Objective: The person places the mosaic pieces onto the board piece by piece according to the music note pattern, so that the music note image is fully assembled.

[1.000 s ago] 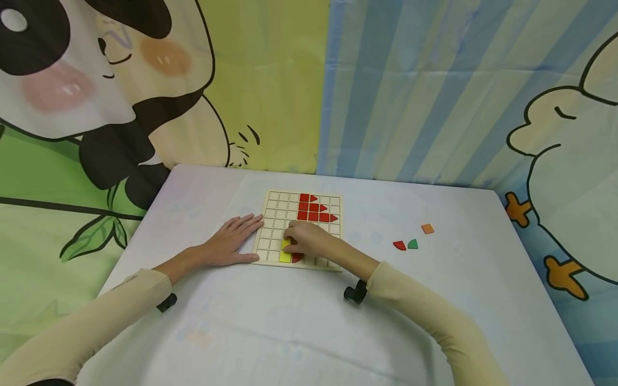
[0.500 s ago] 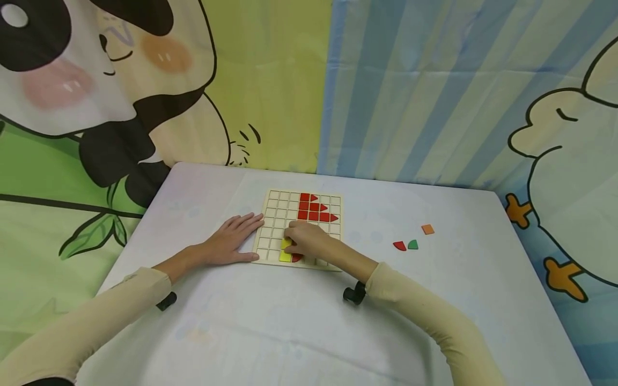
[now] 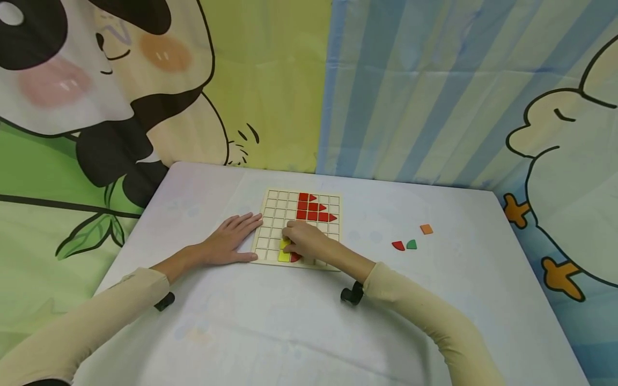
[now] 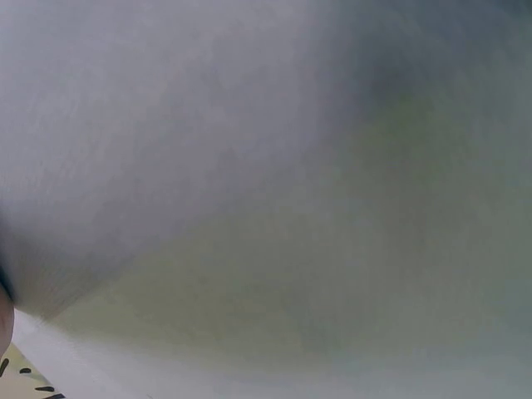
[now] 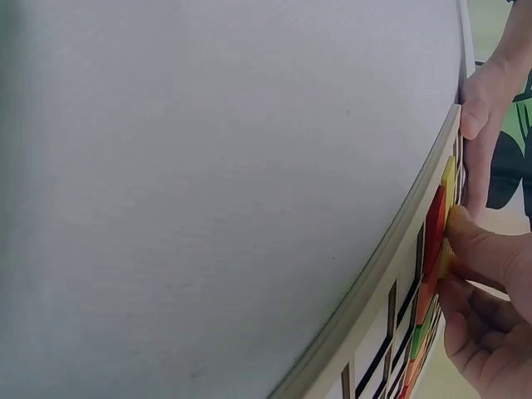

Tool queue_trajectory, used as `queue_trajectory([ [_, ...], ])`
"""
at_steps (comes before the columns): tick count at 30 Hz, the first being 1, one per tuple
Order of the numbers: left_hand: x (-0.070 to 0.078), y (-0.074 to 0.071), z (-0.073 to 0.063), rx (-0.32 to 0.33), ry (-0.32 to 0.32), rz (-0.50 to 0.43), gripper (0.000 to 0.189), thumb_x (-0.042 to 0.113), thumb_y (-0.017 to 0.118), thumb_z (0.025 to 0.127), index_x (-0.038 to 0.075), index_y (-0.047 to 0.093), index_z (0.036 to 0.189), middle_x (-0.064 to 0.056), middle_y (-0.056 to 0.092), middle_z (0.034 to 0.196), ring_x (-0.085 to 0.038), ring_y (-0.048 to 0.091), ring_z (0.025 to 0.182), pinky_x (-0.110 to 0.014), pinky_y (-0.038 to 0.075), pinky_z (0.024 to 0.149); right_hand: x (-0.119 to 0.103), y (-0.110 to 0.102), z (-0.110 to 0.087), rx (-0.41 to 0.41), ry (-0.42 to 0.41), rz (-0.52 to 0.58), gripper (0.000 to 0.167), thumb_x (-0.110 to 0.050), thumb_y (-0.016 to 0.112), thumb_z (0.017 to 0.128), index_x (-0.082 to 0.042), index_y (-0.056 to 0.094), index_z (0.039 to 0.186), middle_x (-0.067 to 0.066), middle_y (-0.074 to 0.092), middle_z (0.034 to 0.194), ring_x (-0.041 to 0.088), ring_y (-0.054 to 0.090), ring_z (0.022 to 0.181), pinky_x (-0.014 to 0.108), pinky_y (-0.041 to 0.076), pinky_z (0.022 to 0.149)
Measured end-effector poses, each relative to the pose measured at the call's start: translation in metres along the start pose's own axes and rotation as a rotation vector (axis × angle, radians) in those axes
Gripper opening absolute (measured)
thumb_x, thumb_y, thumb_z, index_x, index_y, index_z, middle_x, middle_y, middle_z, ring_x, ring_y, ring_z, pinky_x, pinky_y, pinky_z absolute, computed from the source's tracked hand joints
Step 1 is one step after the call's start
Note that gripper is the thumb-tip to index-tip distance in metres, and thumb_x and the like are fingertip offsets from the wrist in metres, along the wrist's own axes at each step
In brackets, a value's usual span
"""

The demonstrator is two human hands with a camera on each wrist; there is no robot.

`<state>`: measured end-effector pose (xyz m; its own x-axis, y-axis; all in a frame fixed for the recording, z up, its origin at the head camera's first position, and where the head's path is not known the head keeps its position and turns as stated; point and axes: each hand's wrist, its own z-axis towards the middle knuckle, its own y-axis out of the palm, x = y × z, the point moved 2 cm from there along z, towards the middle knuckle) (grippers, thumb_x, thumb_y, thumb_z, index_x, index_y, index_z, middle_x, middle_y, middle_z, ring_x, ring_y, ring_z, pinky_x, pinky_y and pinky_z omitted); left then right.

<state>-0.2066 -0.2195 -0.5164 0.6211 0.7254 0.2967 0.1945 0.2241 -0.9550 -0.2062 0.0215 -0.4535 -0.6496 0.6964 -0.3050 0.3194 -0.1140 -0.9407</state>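
A: State the condition of the right hand.
B: The right hand [image 3: 307, 239] is over the near half of the gridded board [image 3: 274, 222], thumb and fingers pinching a yellow piece [image 3: 283, 245]. The right wrist view shows that grip side-on, at the board's face. Whether the piece is fully seated cannot be told.

A: And the left hand?
B: The left hand [image 3: 232, 241] lies with fingers extended and thumb held apart, touching the board's left edge; the thumb is at the near left corner.

A: Pieces next to the grip?
B: A second yellow piece [image 3: 284, 257] sits in the nearest row, with a red curved piece [image 3: 295, 258] just beside it on the right. Green and orange pieces [image 5: 418, 339] show on the board below the right hand in the right wrist view.

A: The far half?
B: Three rows of red pieces [image 3: 313, 207], each ending in a right-pointing triangle and longer toward the person.

A: Off the board?
B: On the white surface [image 3: 270, 321], well to the right: a red wedge [image 3: 398, 246], a green wedge [image 3: 411, 244] just beside it, and an orange square [image 3: 426, 229] farther back.
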Motion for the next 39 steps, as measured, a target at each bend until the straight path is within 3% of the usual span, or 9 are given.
queue_trajectory([
  [6, 0.001, 0.0, 0.0, -0.006, 0.002, -0.009, 0.093, 0.067, 0.055, 0.086, 0.022, 0.017, 0.157, -0.001, 0.015, 0.164, -0.029, 0.014, 0.151, -0.055, 0.013, 0.116, -0.002, 0.0, 0.004, 0.05, -0.016, 0.003, 0.014, -0.01, 0.061, 0.094, -0.008, 0.066, 0.081, 0.003, 0.058, 0.08, 0.012, 0.047, 0.071, 0.019, 0.039, 0.063],
  [10, 0.0, 0.001, 0.0, -0.015, -0.014, -0.007, 0.093, 0.068, 0.054, 0.086, 0.022, 0.015, 0.157, 0.0, 0.013, 0.165, -0.028, 0.012, 0.152, -0.055, 0.013, 0.117, -0.005, -0.002, 0.004, 0.034, -0.015, -0.01, 0.01, -0.013, 0.063, 0.094, -0.008, 0.07, 0.089, 0.003, 0.063, 0.087, 0.012, 0.051, 0.076, 0.02, 0.044, 0.069],
  [14, 0.001, 0.001, -0.001, -0.018, -0.014, -0.017, 0.093, 0.068, 0.054, 0.086, 0.021, 0.016, 0.157, 0.0, 0.014, 0.165, -0.028, 0.012, 0.152, -0.055, 0.013, 0.117, -0.001, -0.007, -0.007, 0.038, 0.009, 0.02, 0.016, -0.02, 0.063, 0.095, -0.009, 0.072, 0.103, 0.002, 0.065, 0.095, 0.011, 0.053, 0.079, 0.019, 0.046, 0.071],
  [20, 0.001, 0.001, 0.001, -0.005, -0.005, 0.003, 0.093, 0.068, 0.055, 0.086, 0.021, 0.016, 0.156, -0.001, 0.015, 0.164, -0.029, 0.013, 0.151, -0.055, 0.013, 0.117, 0.033, -0.025, -0.055, 0.172, 0.034, 0.094, 0.019, -0.017, 0.067, 0.092, -0.005, 0.073, 0.106, 0.005, 0.068, 0.096, 0.015, 0.06, 0.083, 0.025, 0.052, 0.071],
  [27, 0.002, 0.0, -0.001, -0.016, -0.008, -0.007, 0.094, 0.068, 0.055, 0.085, 0.02, 0.017, 0.157, -0.001, 0.015, 0.164, -0.03, 0.013, 0.151, -0.056, 0.013, 0.117, 0.102, -0.032, -0.125, 0.24, 0.223, 0.132, 0.021, -0.015, 0.07, 0.089, -0.002, 0.072, 0.105, 0.005, 0.067, 0.092, 0.016, 0.062, 0.083, 0.029, 0.053, 0.072],
  [31, 0.002, -0.001, -0.002, -0.017, -0.012, -0.003, 0.094, 0.067, 0.056, 0.085, 0.02, 0.017, 0.156, -0.001, 0.015, 0.164, -0.029, 0.013, 0.151, -0.055, 0.012, 0.117, 0.137, -0.031, -0.162, 0.304, 0.271, 0.156, 0.019, -0.011, 0.071, 0.087, -0.001, 0.072, 0.103, 0.007, 0.067, 0.09, 0.018, 0.062, 0.082, 0.028, 0.052, 0.068],
  [39, 0.004, -0.003, 0.0, -0.019, -0.011, -0.01, 0.094, 0.066, 0.057, 0.086, 0.019, 0.017, 0.156, -0.003, 0.016, 0.164, -0.031, 0.014, 0.151, -0.056, 0.013, 0.117, 0.174, -0.028, -0.208, 0.326, 0.322, 0.149, 0.017, -0.007, 0.069, 0.088, 0.001, 0.072, 0.102, 0.008, 0.067, 0.09, 0.021, 0.062, 0.082, 0.025, 0.05, 0.066],
])
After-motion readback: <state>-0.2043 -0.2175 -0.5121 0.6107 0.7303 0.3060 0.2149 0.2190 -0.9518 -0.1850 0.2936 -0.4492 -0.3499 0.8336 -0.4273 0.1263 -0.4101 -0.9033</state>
